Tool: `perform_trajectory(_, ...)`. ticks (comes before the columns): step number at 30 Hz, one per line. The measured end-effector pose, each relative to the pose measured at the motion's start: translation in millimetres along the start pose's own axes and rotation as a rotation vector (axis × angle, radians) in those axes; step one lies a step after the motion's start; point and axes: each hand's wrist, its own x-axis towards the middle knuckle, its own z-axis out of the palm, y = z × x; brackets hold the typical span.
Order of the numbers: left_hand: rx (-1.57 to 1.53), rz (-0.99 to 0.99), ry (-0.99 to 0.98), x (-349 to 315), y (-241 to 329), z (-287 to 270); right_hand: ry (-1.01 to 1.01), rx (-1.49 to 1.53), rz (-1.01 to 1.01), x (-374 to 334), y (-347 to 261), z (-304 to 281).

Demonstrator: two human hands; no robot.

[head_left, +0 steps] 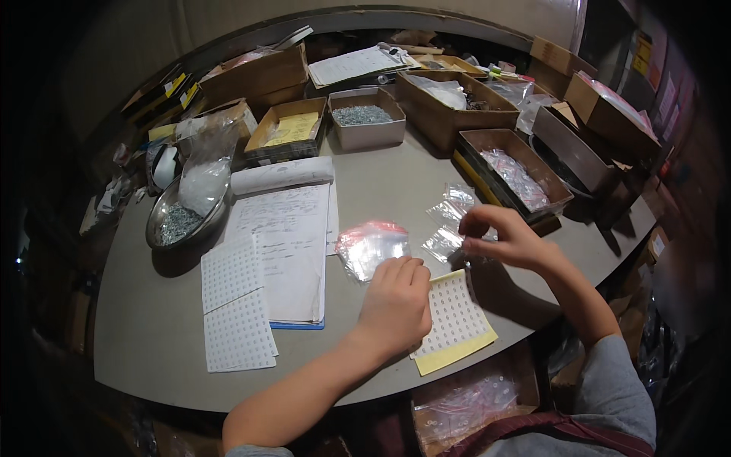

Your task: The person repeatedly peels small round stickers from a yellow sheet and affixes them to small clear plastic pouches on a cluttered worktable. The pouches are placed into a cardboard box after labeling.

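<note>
My left hand (394, 301) rests at the left edge of a label sheet (457, 308) with a yellow backing. Its fingers are curled closed, and what they may hold is hidden. Just beyond it lies a pile of clear zip bags (373, 247) with red strips. My right hand (502, 234) hovers over several small clear plastic bags (442, 242) spread on the table. Its fingers are bent, with a gap between thumb and forefinger and nothing plainly held.
Left of the bags lie an open notebook (285, 244) and more label sheets (232, 305). A metal bowl (164, 244) holds small metal pieces. Boxes line the back, including a white box of metal pieces (369, 137) and a box of bags (560, 204). Another box (529, 381) sits below the table's front edge.
</note>
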Motion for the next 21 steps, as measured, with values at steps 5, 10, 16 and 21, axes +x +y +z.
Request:
perform_trajectory(5, 0.013, -0.044, -0.048, 1.4, 3.9, -8.0, -0.052, -0.091, -0.196, -34.0, -4.7, 22.7)
perform_trajectory(10, 0.018, 0.044, -0.029, 5.3, 9.1, -13.0, 0.035, -0.165, -0.266, -40.0, -9.3, 43.7)
perform_trajectory(16, 0.07, 0.034, -0.101, 4.3, 10.8, -16.9, 0.1, -0.287, -0.329, -37.1, -19.3, 46.8)
perform_trajectory(21, 0.026, -0.063, -0.052, 0.5, 9.2, -16.1, 0.178, -0.517, -0.528, -36.1, -21.4, 51.0)
